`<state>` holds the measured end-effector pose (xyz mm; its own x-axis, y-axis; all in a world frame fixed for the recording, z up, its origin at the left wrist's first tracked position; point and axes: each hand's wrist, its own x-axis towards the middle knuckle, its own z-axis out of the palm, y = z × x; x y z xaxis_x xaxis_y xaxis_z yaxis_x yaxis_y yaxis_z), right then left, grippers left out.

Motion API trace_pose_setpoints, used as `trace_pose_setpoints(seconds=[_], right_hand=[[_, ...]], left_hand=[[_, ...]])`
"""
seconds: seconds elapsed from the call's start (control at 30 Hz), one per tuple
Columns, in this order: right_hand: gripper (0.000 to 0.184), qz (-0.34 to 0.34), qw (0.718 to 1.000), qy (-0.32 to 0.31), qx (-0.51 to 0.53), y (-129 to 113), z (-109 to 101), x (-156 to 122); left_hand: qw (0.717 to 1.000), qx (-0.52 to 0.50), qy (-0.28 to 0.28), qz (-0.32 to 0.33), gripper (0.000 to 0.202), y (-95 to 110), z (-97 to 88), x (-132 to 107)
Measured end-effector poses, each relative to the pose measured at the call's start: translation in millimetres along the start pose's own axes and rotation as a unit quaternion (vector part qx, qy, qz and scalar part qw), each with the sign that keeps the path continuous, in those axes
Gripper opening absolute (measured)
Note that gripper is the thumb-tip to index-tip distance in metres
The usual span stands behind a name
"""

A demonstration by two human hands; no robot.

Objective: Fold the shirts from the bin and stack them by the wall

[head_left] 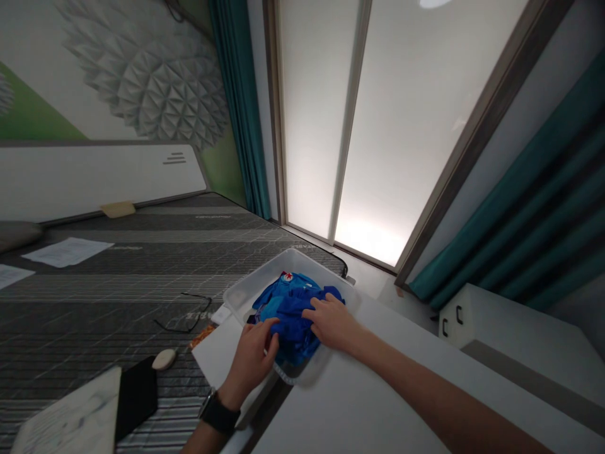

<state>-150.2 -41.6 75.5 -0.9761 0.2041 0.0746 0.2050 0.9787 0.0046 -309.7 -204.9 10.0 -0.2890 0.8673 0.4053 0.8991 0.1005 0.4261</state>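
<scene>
Bunched blue clothing (pixel 295 315) lies in a translucent plastic bin (pixel 246 290), with a red-and-white round emblem on its far part. At the bin's near left side, my left hand (pixel 253 356) has its curled fingers and thumb on the edge of the cloth; it wears a dark wristwatch (pixel 218 410). From the right, my right hand (pixel 331 321) reaches over the rim, its bent fingers gripping a darker blue fold. Parts of the cloth under both hands are hidden.
The bin straddles a dark striped bed (pixel 165 265) and a white surface (pixel 359 391). Eyeglasses (pixel 191 315), a pale oval object (pixel 164 359), a notebook (pixel 70 416) and papers (pixel 69 251) lie on the bed. A white cabinet (pixel 520 340) stands right, near teal curtains (pixel 520 221).
</scene>
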Motion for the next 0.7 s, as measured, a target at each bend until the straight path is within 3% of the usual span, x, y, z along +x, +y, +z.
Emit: trace_pose_setpoints(seconds=[0.23, 0.3, 0.43, 0.57, 0.7], right_hand=[[0.019, 0.134, 0.984, 0.100, 0.069, 25, -33, -71], [0.022, 0.157, 0.982, 0.081, 0.073, 35, -37, -94], [0.038, 0.189, 0.980, -0.037, 0.043, 47, -36, -125], [0.034, 0.208, 0.977, -0.029, 0.046, 41, -22, -123], [0.084, 0.203, 0.976, -0.046, 0.065, 21, 4, -97]], left_hand=[[1.000, 0.004, -0.010, 0.004, 0.032, -1, -1.0, 1], [1.000, 0.005, -0.014, 0.005, 0.030, 1, -2.5, 1], [1.000, 0.017, -0.022, 0.005, 0.030, 4, -4.7, 3], [0.999, 0.029, -0.023, 0.010, 0.031, 5, -5.2, 4], [0.999, 0.035, -0.021, 0.016, 0.030, 8, -7.0, 4]])
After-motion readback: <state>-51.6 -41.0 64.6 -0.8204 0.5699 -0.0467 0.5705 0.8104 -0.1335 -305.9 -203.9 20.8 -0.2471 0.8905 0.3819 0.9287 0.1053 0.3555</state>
